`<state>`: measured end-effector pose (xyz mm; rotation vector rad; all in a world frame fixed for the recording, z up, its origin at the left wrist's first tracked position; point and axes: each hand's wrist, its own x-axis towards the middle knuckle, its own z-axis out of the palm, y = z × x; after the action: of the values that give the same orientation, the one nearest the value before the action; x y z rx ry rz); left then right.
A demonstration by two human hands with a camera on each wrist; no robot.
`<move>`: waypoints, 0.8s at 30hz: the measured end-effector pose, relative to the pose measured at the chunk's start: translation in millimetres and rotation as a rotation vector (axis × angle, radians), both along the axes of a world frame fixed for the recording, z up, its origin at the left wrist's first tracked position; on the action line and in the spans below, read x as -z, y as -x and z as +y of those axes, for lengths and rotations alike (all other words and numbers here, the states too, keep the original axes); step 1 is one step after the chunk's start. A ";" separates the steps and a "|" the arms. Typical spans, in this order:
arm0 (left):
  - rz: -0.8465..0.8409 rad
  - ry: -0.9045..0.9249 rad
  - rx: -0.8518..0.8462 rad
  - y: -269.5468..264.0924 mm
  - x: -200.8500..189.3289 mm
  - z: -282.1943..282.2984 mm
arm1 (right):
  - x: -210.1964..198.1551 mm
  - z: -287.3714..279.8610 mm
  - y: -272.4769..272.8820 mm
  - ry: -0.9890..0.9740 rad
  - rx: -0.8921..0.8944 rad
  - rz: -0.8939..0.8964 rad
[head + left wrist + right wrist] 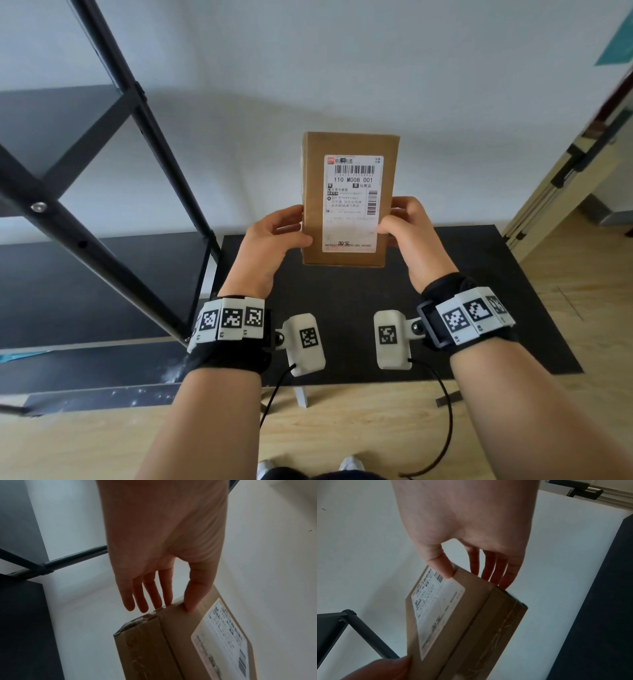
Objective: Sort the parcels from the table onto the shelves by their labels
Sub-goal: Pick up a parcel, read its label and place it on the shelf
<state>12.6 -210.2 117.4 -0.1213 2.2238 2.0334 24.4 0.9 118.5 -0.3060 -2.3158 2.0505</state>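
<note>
Holding a cardboard parcel point(349, 200) upright above the black table point(513, 308), your left hand point(270, 245) and right hand point(416, 236) pinch its side edges, label point(352, 204) facing you, shelves point(85, 144) left.

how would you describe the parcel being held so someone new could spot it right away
Above the black table, to the right of the black metal shelf frame, the left hand and right hand hold a brown cardboard parcel upright against the white wall. It is the only box in view, and its white shipping label, printed with a barcode and "110 M008 001", faces the person.
</note>
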 end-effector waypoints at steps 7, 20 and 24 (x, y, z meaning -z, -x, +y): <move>-0.031 -0.091 -0.025 0.5 -1.1 1.7 | -0.7 -4.5 0.2 0.027 0.001 -0.021; -0.071 -0.072 -0.069 -11.0 9.4 -10.1 | 3.2 -15.5 -1.2 -0.004 -0.033 -0.074; -0.072 -0.076 -0.092 -22.9 14.8 -26.7 | 4.0 -30.4 -7.3 -0.020 -0.088 -0.095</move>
<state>35.5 -236.9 102.5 -0.2896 2.1327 2.1206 31.7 -29.6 114.5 -0.3121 -2.4454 2.0949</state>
